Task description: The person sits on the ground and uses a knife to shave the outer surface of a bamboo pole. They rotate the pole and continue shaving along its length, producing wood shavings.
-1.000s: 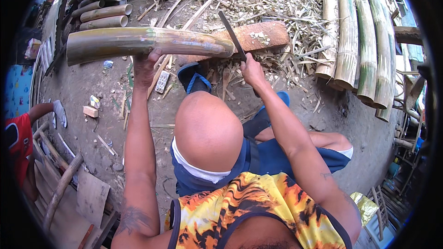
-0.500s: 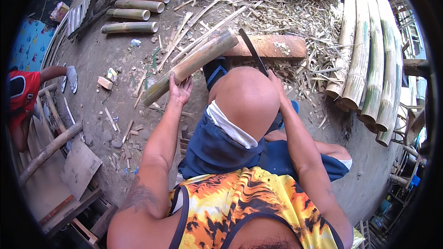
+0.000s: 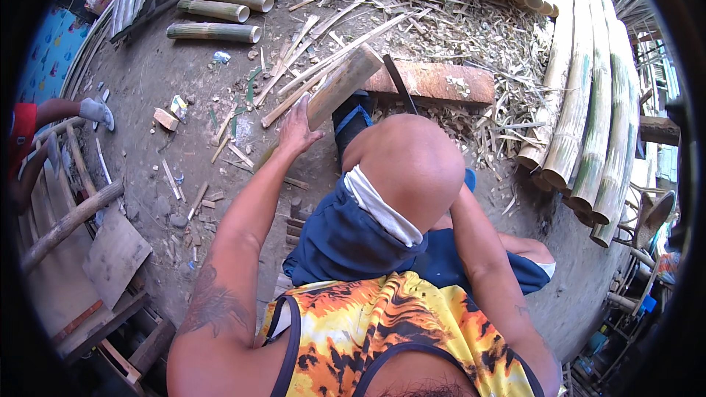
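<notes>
My left hand (image 3: 297, 131) is closed over the lower part of a bamboo piece (image 3: 344, 84), thumb on the near side. The piece slants up to the right, its far end at the left end of a reddish wooden block (image 3: 441, 83). Beside that end rises the dark blade of a machete (image 3: 398, 79). My bent knee (image 3: 404, 151) hides the machete's handle and my right hand; only the right forearm shows, leading toward the handle. Half a second ago that hand was visible at the handle.
Cut bamboo lengths (image 3: 213, 32) lie in rows at the far left. Long bamboo poles (image 3: 566, 88) are stacked at the right. Shavings and split strips (image 3: 471, 37) litter the ground beyond the block. At the left edge, another person's foot (image 3: 97, 112) shows near a log (image 3: 73, 224).
My left hand has turned over onto the bamboo and moved up along it; the piece now slants more steeply. My right hand has dropped behind the knee, and the machete blade sits lower.
</notes>
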Available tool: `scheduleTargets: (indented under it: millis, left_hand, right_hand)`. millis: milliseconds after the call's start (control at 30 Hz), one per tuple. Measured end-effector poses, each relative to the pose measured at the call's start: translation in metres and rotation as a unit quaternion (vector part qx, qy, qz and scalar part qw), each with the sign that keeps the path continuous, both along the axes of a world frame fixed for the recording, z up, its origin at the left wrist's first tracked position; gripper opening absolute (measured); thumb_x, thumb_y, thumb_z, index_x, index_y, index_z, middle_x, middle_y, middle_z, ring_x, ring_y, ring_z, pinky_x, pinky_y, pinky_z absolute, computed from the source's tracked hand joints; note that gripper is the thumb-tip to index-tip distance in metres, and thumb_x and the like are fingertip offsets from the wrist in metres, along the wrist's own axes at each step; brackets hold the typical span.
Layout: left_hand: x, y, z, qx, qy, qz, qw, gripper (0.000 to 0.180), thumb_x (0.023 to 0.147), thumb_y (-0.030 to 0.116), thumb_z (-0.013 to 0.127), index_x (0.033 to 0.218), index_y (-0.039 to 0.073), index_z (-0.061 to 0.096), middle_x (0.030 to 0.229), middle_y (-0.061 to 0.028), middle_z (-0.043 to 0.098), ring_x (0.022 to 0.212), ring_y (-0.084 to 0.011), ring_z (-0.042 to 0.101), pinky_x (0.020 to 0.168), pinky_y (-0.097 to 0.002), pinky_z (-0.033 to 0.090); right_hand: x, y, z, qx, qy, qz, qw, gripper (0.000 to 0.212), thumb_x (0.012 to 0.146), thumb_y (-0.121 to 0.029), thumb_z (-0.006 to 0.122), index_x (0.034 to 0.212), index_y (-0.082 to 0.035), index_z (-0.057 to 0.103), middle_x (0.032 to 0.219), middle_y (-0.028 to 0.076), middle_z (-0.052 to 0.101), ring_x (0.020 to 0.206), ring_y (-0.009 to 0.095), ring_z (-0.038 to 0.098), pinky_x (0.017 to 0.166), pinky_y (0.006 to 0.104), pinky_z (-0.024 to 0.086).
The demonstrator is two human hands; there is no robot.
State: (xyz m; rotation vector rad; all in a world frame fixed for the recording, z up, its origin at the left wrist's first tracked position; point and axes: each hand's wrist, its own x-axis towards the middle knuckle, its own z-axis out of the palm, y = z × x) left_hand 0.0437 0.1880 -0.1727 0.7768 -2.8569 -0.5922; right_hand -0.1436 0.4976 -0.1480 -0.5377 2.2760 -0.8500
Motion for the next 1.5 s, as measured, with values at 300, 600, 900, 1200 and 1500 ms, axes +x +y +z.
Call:
scheduleTargets:
  millis: [300, 600, 900, 1200, 1500]
  left_hand:
    - [-0.11, -0.03, 0.111, 0.284, 0.206, 0.037, 0.936, 0.092, 0.069, 0.031, 0.086, 0.139, 0.003, 0.033, 0.122, -0.021, 0.061, 0.109, -0.0298, 0.064, 0.098, -0.0398, 0.051]
    - [-0.187, 0.033, 0.123, 0.388, 0.454, 0.065, 0.799, 0.101, 0.072, 0.023, 0.088, 0.143, 0.001, 0.02, 0.131, -0.0154, 0.042, 0.12, -0.0245, 0.048, 0.11, -0.0381, 0.036]
    - [-0.198, 0.034, 0.095, 0.342, 0.444, 0.057, 0.826, 0.092, 0.074, 0.023, 0.084, 0.141, -0.001, 0.026, 0.13, -0.0165, 0.043, 0.118, -0.026, 0.048, 0.108, -0.0386, 0.036]
    - [-0.197, 0.028, 0.074, 0.364, 0.476, 0.089, 0.796, 0.084, 0.076, 0.024, 0.081, 0.139, -0.001, 0.031, 0.129, -0.0145, 0.044, 0.117, -0.0244, 0.047, 0.107, -0.0387, 0.035]
    - [-0.194, 0.027, 0.071, 0.363, 0.447, 0.076, 0.814, 0.08, 0.075, 0.026, 0.081, 0.132, -0.003, 0.035, 0.122, -0.0151, 0.047, 0.109, -0.0247, 0.051, 0.102, -0.0384, 0.04]
  right_hand:
    - [-0.004, 0.031, -0.038, 0.015, 0.138, -0.211, 0.968, 0.022, 0.096, -0.017, 0.057, 0.112, -0.004, 0.051, 0.089, 0.027, 0.067, 0.089, 0.048, 0.064, 0.076, 0.055, 0.048]
    - [0.006, 0.028, -0.024, 0.053, 0.042, -0.117, 0.991, 0.027, 0.095, -0.017, 0.051, 0.117, -0.004, 0.043, 0.086, 0.036, 0.064, 0.088, 0.056, 0.061, 0.078, 0.0632, 0.045]
    - [-0.034, -0.03, 0.051, -0.179, 0.249, -0.115, 0.945, 0.025, 0.097, -0.011, 0.052, 0.12, -0.007, 0.045, 0.089, 0.028, 0.065, 0.08, 0.051, 0.063, 0.065, 0.0581, 0.049]
    - [-0.072, -0.05, 0.001, 0.06, 0.143, -0.075, 0.985, 0.019, 0.096, -0.013, 0.053, 0.111, -0.005, 0.045, 0.073, 0.031, 0.062, 0.074, 0.052, 0.062, 0.064, 0.0595, 0.047]
    - [-0.062, -0.047, 0.025, -0.244, 0.291, -0.123, 0.917, 0.02, 0.096, -0.012, 0.055, 0.112, -0.004, 0.045, 0.07, 0.028, 0.062, 0.073, 0.051, 0.063, 0.063, 0.0576, 0.046]
